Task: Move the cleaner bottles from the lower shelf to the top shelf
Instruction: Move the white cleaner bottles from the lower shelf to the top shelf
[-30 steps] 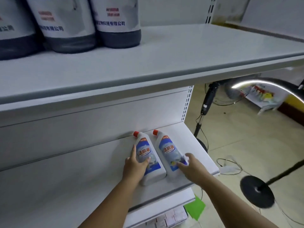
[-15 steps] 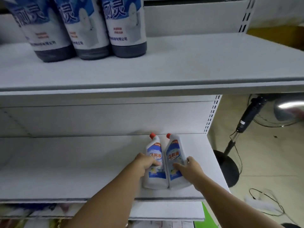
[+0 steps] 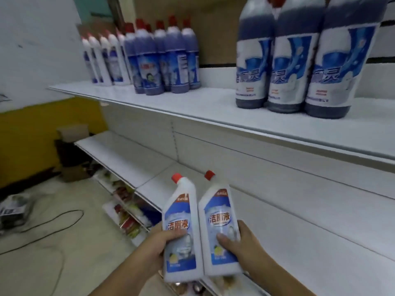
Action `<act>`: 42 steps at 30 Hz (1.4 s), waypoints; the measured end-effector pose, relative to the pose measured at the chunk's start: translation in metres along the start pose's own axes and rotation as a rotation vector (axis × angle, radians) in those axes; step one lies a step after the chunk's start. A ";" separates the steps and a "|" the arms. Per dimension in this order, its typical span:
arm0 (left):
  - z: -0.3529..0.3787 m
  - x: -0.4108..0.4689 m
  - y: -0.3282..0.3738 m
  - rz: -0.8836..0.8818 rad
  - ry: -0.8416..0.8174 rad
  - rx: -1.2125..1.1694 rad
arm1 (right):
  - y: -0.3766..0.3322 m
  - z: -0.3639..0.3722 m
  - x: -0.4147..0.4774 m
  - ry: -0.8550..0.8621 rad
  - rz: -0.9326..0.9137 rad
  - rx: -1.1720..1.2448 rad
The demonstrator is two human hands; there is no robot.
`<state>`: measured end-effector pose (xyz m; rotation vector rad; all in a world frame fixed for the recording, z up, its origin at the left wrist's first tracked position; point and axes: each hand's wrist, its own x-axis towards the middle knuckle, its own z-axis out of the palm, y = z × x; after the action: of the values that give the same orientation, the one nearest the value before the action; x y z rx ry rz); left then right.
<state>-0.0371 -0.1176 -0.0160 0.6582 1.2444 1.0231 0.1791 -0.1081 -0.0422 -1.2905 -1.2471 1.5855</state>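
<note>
I hold two white cleaner bottles with red caps and blue labels, upright and side by side in front of the lower shelf [image 3: 310, 223]. My left hand [image 3: 158, 246] grips the left bottle [image 3: 181, 214] at its lower half. The right bottle [image 3: 220, 212] is gripped by my right hand [image 3: 241, 242]. Both bottles are lifted off the shelf board. The top shelf [image 3: 213, 105] runs above them, with bare board between its bottle groups.
Three large dark-blue bottles [image 3: 295, 60] stand on the top shelf at right. A cluster of blue bottles [image 3: 162, 58] and white bottles [image 3: 102, 58] stands at its far left. A cardboard box [image 3: 72, 133], cables [image 3: 53, 221] and packaged goods [image 3: 128, 210] lie low on the left.
Both bottles, which lay on the lower shelf under my hands, are now gripped and raised upright off it. My view has swung left along the shelving.
</note>
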 end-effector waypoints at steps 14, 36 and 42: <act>-0.211 -0.048 0.217 0.594 0.187 0.002 | -0.189 0.262 0.094 -0.169 -0.399 -0.015; -0.333 0.083 0.420 0.862 0.067 0.108 | -0.350 0.362 0.256 -0.012 -0.729 -0.083; -0.368 0.129 0.477 0.916 -0.016 0.050 | -0.380 0.387 0.301 0.074 -0.769 -0.064</act>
<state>-0.5181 0.1585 0.2518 1.3300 0.9412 1.7202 -0.2803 0.1842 0.2549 -0.7427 -1.5094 0.9401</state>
